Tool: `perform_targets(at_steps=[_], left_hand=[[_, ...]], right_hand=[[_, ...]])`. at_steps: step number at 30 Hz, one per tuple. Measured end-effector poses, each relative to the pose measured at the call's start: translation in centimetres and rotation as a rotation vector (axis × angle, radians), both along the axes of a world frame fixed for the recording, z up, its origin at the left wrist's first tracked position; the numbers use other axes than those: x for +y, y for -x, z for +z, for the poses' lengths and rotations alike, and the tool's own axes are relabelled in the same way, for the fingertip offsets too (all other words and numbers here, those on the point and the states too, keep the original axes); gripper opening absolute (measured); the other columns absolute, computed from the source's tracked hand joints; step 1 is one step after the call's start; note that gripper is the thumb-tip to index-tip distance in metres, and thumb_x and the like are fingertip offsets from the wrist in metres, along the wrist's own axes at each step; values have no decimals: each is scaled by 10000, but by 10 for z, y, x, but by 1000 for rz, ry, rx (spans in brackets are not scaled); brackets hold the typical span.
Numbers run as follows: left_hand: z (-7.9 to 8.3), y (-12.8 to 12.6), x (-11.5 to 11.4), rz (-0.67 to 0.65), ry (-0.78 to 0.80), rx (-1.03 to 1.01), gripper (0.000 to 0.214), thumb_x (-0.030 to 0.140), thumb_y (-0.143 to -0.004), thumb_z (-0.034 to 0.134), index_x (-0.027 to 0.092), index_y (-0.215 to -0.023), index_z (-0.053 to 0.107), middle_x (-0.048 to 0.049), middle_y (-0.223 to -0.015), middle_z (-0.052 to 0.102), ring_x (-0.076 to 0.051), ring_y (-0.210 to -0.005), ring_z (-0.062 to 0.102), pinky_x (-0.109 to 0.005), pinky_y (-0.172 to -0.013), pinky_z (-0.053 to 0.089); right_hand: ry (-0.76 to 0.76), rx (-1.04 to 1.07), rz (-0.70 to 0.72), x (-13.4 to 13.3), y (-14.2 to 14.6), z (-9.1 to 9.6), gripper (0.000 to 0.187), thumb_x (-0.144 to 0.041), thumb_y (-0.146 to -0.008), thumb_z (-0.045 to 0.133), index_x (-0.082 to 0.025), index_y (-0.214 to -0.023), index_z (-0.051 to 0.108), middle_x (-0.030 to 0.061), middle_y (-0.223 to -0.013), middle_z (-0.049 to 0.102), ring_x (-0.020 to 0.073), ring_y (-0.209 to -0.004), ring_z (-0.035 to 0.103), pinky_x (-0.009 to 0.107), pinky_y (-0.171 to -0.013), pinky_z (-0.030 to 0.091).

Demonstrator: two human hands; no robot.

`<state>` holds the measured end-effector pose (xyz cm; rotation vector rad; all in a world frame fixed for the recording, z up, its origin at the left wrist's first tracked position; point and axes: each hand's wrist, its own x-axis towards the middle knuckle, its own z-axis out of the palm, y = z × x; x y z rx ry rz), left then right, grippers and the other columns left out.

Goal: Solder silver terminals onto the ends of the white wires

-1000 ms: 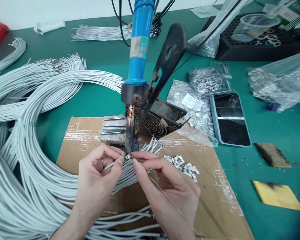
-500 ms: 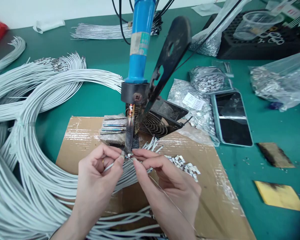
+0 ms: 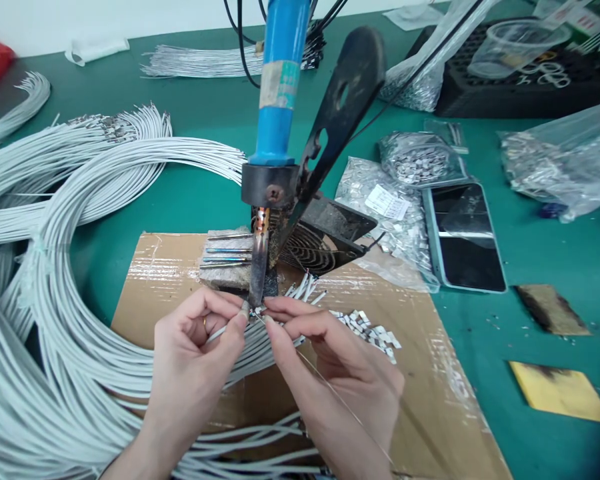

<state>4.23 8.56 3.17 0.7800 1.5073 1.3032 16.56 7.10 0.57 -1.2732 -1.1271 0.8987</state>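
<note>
At the near edge of the worktop the left hand (image 3: 193,360) pinches the end of one white wire (image 3: 219,331) between thumb and forefinger, and the right hand (image 3: 337,373) grips a thin solder strand (image 3: 330,390) with its fingertips; the two meet right under the tip of the soldering iron (image 3: 259,263), where a tiny metal terminal (image 3: 258,311) appears to sit at the wire end, too small to tell more. Both hands rest over the taped cardboard sheet (image 3: 430,400), with a small heap of loose terminals (image 3: 370,330) just beside the right hand and a fan of more wire ends (image 3: 305,288) behind the fingers. As a judgement, this joint is mid-soldering, and much remains: the big coils of white wire (image 3: 55,320) fill the left side. Farther back lie a phone (image 3: 463,237), bags of terminals (image 3: 390,207) and a wire bundle (image 3: 200,63) near the far edge. Compared with half a second earlier, the hands and wire sit almost exactly as they did; only the view has shifted slightly.
</note>
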Motion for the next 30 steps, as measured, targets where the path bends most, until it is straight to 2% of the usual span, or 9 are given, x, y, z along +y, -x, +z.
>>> perform_targets(at_steps=[7, 11, 22, 24, 27, 30], left_hand=[[-1, 2, 1, 8, -3, 21, 140, 93, -707, 844, 166, -655, 737, 10, -793, 762, -43, -604, 650, -73, -594, 526], [-6, 8, 2, -70, -9, 34, 144, 76, -688, 855, 168, -664, 746, 13, -797, 765, -51, -632, 679, -80, -622, 541], [-10, 12, 1, -136, -25, 53, 136, 81, -751, 838, 172, -691, 757, 20, -808, 767, -18, -561, 629, -58, -557, 499], [-10, 11, 0, -110, -46, 67, 137, 82, -771, 820, 176, -696, 755, 26, -810, 764, -12, -554, 621, -48, -548, 490], [-10, 8, -2, -80, -88, 126, 152, 61, -766, 807, 186, -700, 753, 27, -812, 770, -36, -639, 694, -47, -613, 525], [-11, 9, -4, -109, -127, 217, 170, 48, -784, 793, 201, -722, 754, 26, -829, 786, -59, -691, 737, -66, -658, 561]], right_hand=[[-24, -14, 36, 0, -2, -5, 219, -109, -920, 757, -276, -801, 681, -92, -1030, 839, 88, -983, 803, 155, -909, 589], [-12, -29, 30, 1, -2, -5, 209, -130, -917, 759, -272, -781, 687, -73, -998, 841, 112, -965, 810, 184, -897, 599], [9, -38, 7, 0, -2, -4, 196, -166, -910, 770, -270, -760, 699, -66, -980, 844, 114, -925, 813, 192, -881, 602], [7, -30, 4, 0, -2, -4, 199, -165, -912, 768, -270, -759, 697, -67, -979, 843, 112, -927, 812, 191, -879, 602], [1, -28, 5, 0, -1, -5, 202, -152, -912, 766, -270, -764, 697, -71, -983, 842, 106, -931, 809, 186, -881, 601], [-9, -39, 7, 1, -1, -5, 206, -140, -910, 765, -269, -768, 690, -76, -981, 842, 99, -933, 809, 176, -885, 599]])
